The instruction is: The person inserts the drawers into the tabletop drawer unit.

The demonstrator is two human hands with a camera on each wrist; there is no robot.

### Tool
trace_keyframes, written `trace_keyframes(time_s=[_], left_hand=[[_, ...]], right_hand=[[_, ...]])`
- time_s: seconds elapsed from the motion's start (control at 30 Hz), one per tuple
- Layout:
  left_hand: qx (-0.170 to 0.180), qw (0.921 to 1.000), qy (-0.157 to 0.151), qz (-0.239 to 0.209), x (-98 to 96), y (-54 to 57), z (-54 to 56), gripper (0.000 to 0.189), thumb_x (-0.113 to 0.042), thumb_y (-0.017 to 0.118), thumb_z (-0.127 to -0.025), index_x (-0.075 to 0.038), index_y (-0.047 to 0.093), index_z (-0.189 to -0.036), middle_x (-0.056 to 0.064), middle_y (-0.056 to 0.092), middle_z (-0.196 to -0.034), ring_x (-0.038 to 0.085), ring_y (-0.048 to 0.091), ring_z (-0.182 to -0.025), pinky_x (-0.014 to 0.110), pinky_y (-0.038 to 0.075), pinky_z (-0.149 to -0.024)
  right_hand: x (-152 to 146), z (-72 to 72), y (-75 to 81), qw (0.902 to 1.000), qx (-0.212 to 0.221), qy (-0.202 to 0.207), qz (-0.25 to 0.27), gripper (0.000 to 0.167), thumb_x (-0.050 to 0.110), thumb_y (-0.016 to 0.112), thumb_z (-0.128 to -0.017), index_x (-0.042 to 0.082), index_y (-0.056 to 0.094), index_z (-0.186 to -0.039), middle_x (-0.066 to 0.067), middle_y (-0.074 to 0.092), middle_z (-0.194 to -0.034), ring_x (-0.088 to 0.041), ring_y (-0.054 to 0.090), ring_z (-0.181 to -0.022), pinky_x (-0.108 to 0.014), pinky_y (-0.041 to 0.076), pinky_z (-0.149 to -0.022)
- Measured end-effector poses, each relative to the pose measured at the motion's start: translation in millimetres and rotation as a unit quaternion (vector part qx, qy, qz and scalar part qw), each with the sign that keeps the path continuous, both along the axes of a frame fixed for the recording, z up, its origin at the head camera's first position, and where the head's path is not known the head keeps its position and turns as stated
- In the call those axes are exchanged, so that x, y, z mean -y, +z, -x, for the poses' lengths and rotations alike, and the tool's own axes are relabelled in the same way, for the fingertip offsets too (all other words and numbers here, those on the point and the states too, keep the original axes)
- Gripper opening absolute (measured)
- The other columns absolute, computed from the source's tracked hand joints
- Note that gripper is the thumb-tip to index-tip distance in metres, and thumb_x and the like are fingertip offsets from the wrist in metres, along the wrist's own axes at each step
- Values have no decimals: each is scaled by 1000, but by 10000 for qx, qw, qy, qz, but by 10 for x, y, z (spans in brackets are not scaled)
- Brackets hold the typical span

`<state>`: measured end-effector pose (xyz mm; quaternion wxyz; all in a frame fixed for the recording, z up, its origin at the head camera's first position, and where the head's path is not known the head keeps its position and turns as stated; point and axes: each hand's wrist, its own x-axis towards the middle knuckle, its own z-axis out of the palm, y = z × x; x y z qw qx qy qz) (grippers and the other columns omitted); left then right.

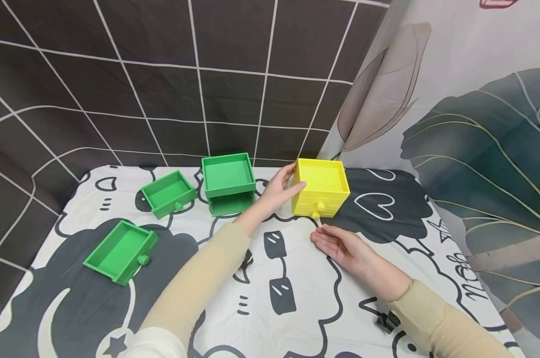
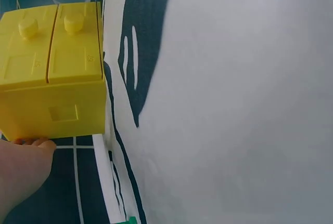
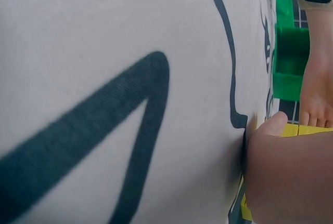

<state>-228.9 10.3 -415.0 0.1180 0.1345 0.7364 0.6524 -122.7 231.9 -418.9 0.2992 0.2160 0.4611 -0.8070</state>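
A small yellow drawer box (image 1: 321,186) stands upright at the back right of the cloth. Its two closed drawers, each with a round knob, show in the left wrist view. My left hand (image 1: 279,190) rests against the box's left side, fingers along the wall and thumb over the front top edge. In the right wrist view its fingers look straight at the yellow surface. My right hand (image 1: 343,248) hovers just in front of the box, palm turned inward, fingers extended and apart from the knobs, holding nothing.
A green cabinet shell (image 1: 228,181) with an open lower compartment stands left of the yellow box. Farther left lie two loose green drawers, a rear one (image 1: 168,193) and a nearer one (image 1: 121,251). A dark gridded cloth (image 1: 162,89) rises behind; a patterned curtain (image 1: 489,149) hangs right.
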Motion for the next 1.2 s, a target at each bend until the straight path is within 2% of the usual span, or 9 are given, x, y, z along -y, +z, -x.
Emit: trace_keyframes(time_s=[0.13,0.37,0.47,0.83,1.03,1.2], left_hand=[[24,9999,-99,-4,47,-4,-53,73,-20,69,-104,-8,32,-165,11,36,-173,26,32,-162,39,30,-135],[-340,9976,-427,426,143,19,-181,74,-15,72,-102,-4,33,-164,15,38,-171,32,37,-159,43,30,-135],[-387,9969,-496,483,196,12,-243,73,-14,72,-102,-4,34,-164,14,37,-172,31,37,-160,43,31,-134],[-309,9980,-450,307,505,34,-485,70,-10,72,-101,-2,38,-161,15,40,-170,32,39,-158,45,34,-133],[-526,9974,-351,334,673,80,-610,65,-5,71,-100,3,42,-158,20,48,-164,35,46,-154,47,36,-132],[-630,9964,-331,459,804,129,-719,62,-4,70,-100,4,44,-156,22,52,-160,37,48,-152,49,38,-130]], right_hand=[[-6,5,49,9999,-106,78,-33,26,16,52,-113,7,75,-106,-7,82,-105,-15,80,-102,-28,64,-100],[-10,28,155,9993,-268,198,140,25,14,52,-112,7,75,-106,-7,82,-108,-16,79,-105,-29,64,-102],[-7,37,181,9990,-335,258,165,27,11,50,-112,7,76,-106,-7,82,-108,-16,79,-105,-29,64,-101],[-4,51,281,9956,-747,569,49,32,4,47,-111,9,78,-106,-6,82,-109,-15,79,-105,-29,64,-102],[48,74,389,9924,-972,717,-226,29,4,49,-110,10,77,-108,-4,81,-109,-13,78,-105,-29,63,-103],[105,105,495,9923,-1009,684,-197,29,5,49,-110,11,77,-105,-3,81,-108,-13,78,-105,-27,64,-100]])
